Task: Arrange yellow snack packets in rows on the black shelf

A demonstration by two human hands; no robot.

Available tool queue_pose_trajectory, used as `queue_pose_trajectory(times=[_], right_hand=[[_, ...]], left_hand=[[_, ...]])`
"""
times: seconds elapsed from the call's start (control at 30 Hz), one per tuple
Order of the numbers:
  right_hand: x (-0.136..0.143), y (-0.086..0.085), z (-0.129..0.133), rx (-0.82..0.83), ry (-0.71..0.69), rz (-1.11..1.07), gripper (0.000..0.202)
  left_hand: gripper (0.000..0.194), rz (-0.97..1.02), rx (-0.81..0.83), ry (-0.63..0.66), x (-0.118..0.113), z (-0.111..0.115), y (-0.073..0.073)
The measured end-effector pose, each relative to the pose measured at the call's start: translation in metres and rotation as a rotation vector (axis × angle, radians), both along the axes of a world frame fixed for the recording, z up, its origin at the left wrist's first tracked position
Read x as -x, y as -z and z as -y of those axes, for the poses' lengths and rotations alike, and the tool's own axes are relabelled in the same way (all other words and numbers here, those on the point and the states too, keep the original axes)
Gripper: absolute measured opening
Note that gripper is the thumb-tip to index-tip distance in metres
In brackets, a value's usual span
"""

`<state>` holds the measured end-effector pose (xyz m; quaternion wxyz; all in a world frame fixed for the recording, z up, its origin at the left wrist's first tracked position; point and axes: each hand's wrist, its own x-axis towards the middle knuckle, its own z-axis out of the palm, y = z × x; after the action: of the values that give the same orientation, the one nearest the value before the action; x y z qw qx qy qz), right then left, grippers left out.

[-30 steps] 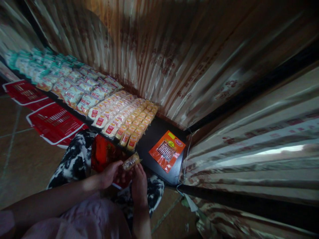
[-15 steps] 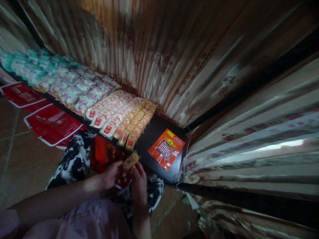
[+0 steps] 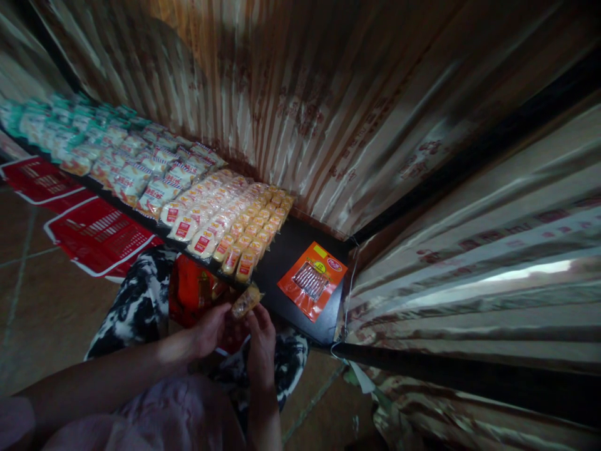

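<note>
The person wears a pale pinkish top (image 3: 178, 410). The trousers (image 3: 136, 300) are black with irregular white, cloudy patches.

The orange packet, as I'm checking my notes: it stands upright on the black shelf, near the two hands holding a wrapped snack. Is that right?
Not quite: "upright" is wrong. The head view shows the orange packet lying flat on the black shelf, near the left hand and right hand holding a wrapped snack.
</note>
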<state>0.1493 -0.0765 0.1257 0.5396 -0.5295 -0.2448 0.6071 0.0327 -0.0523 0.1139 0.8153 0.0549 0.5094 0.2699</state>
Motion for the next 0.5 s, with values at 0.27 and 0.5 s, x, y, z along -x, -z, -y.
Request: queue_pose_trajectory(times=[0.27, 0.5], right_hand=[[0.0, 0.003, 0.002, -0.02, 0.036, 0.066, 0.039], [0.007, 0.008, 0.001, -0.033, 0.06, 0.025, 0.041]], left_hand=[[0.023, -0.054, -0.145, -0.07, -0.003, 0.003, -0.002], [0.028, -0.154, -0.294, -0.103, -0.001, 0.003, -0.014]])
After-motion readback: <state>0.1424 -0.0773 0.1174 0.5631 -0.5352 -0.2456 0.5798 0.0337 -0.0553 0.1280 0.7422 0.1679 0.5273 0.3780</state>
